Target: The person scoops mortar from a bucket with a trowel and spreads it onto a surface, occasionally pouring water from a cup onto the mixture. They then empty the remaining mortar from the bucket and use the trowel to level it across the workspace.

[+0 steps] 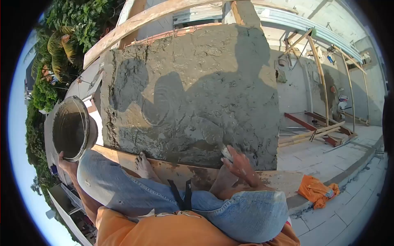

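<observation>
At the far left, my left hand (67, 164) is closed on the near rim of a dark bucket (93, 132). The bucket is tilted, its mouth towards me and its inside smeared with grey residue. My right hand (242, 166) is low over the near edge of a wet cement slab (205, 94), fingers curled round a small pale, cement-smeared thing. What that thing is, I cannot make out. Rough ridges and a round swirl mark the slab, and shadows fall across it. My bare foot (144, 167) rests at the slab's near edge, on a wooden board (197, 172).
A long timber plank (147, 22) crosses beyond the slab's far side. Right of it, at a lower level, are wooden poles (318, 78), reddish metal frames (301, 125) and grey block walls. An orange cloth (318, 192) lies at lower right. Trees (78, 24) and roofs are on the left.
</observation>
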Demonstrator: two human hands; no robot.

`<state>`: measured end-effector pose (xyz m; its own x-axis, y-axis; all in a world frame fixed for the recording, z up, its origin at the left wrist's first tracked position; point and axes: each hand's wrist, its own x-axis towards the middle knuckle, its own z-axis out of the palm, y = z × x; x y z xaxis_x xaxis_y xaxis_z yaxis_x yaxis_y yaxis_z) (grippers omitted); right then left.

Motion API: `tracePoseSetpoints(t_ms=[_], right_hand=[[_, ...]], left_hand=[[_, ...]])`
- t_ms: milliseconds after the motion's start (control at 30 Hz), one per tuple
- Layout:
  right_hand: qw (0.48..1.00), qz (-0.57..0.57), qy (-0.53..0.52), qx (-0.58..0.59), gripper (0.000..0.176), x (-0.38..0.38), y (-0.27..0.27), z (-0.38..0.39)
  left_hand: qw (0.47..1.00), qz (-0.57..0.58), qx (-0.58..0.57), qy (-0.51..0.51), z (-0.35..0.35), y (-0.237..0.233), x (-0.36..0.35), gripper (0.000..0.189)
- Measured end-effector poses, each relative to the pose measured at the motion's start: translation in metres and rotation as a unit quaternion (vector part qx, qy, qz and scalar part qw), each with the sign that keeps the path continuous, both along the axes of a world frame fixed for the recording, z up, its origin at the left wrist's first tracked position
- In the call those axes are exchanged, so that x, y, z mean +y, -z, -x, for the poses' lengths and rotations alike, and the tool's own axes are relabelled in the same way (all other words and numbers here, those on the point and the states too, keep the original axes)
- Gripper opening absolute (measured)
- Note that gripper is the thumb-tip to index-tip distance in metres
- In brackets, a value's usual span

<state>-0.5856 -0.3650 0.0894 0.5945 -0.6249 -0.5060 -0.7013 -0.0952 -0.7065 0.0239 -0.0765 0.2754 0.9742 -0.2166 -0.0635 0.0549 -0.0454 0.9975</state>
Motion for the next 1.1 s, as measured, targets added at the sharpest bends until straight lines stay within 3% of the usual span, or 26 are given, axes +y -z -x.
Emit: tracePoseSetpoints(t_ms=[33, 100, 167, 200, 267, 367, 533, 600, 633, 700, 767, 833, 900, 1100], right_hand=[[0.999, 0.029, 0.016, -0.020, 0.057, 0.006, 0.008, 0.010], [0.997, 0.056, 0.051, -0.034, 0.058, 0.021, 0.024, 0.024], [0.994, 0.056, 0.089, -0.027, 0.059, 0.026, 0.023, 0.029], [0.992, 0.038, 0.111, -0.039, 0.059, 0.030, 0.020, 0.031], [0.987, 0.001, 0.150, -0.060, 0.058, 0.041, 0.021, 0.032], [0.984, -0.051, 0.159, -0.065, 0.058, 0.048, 0.018, 0.035], [0.978, -0.011, 0.193, -0.080, 0.056, 0.064, 0.024, 0.039], [0.974, -0.001, 0.204, -0.097, 0.057, 0.062, 0.017, 0.043], [0.973, -0.001, 0.211, -0.098, 0.057, 0.061, 0.020, 0.044], [0.969, -0.002, 0.224, -0.105, 0.057, 0.065, 0.025, 0.051], [0.958, 0.015, 0.260, -0.120, 0.056, 0.076, 0.026, 0.058], [0.946, 0.043, 0.291, -0.138, 0.056, 0.079, 0.027, 0.067], [0.946, -0.001, 0.290, -0.143, 0.056, 0.082, 0.023, 0.076], [0.928, 0.012, 0.337, -0.157, 0.056, 0.099, 0.022, 0.085]], left_hand=[[0.982, -0.111, -0.130, 0.086, -0.024, 0.006, 0.012, 0.037], [0.970, -0.138, -0.188, 0.066, -0.060, 0.002, -0.012, 0.041], [0.999, 0.025, 0.026, 0.011, -0.067, -0.023, -0.073, 0.039], [0.999, 0.029, 0.029, 0.030, -0.064, -0.033, -0.105, 0.039], [0.974, 0.030, 0.146, 0.172, -0.045, -0.050, -0.181, 0.047], [0.935, 0.022, 0.143, 0.323, -0.010, -0.057, -0.303, 0.047], [0.830, 0.070, 0.151, 0.532, 0.132, -0.057, -0.536, 0.039], [0.815, 0.144, 0.137, 0.544, 0.239, -0.060, -0.612, 0.030], [0.732, 0.227, 0.170, 0.619, 0.270, -0.055, -0.654, 0.032], [0.770, 0.174, 0.151, 0.595, 0.425, -0.069, -0.628, 0.088], [0.733, 0.205, 0.087, 0.643, 0.478, -0.065, -0.616, 0.106], [0.722, 0.197, 0.020, 0.663, 0.497, -0.059, -0.594, 0.100], [0.734, 0.169, -0.028, 0.657, 0.482, -0.042, -0.581, 0.095], [0.805, 0.018, -0.098, 0.585, 0.358, 0.014, -0.540, 0.076]])
